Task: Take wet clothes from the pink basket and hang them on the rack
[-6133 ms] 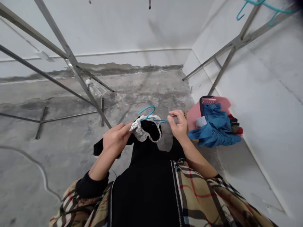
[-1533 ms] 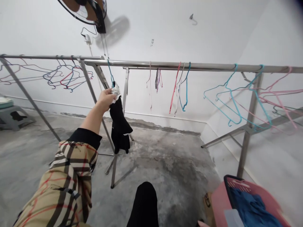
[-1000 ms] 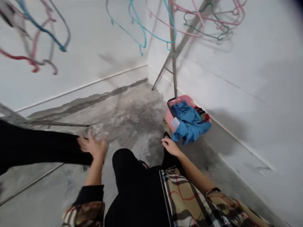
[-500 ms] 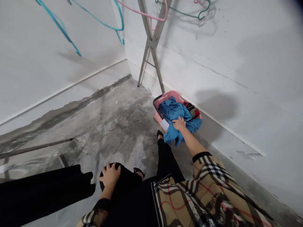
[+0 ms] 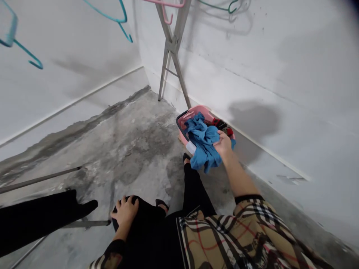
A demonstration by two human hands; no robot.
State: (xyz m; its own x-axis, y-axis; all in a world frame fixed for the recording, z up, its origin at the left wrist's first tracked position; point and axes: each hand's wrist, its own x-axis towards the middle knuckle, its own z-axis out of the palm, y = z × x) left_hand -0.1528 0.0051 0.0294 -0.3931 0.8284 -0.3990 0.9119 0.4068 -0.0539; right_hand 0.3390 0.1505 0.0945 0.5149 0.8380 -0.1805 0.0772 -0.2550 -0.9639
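1. Since the frame half a second ago, the right hand point(image 5: 223, 145) has shifted across the blue cloth point(image 5: 203, 136), from its middle to its right side, close to the red-and-dark cloth point(image 5: 230, 132).
2. The right hand touches the blue cloth with bent fingers; I cannot tell whether they close on a fold of it.
3. The blue cloth lies bunched in the pink basket point(image 5: 206, 111) and spills over the near rim, its lower end hanging outside. The red-and-dark cloth sits beside it, toward the wall.
4. A white patch point(image 5: 191, 147) shows at the basket's near left side, next to the blue cloth.
5. The left hand point(image 5: 125, 213) rests on the bent knee in black trousers point(image 5: 196, 190), fingers spread wide and holding nothing.
6. At the lower left, well apart from the basket, is a black garment point(image 5: 42, 215); its upper part is out of view.
7. Crossed metal legs point(image 5: 173, 45) stand just behind the basket, near the corner. Parts of blue hangers point(image 5: 123, 16), a pink hanger point(image 5: 165, 4) and a green hanger point(image 5: 215, 6) show along the top edge.
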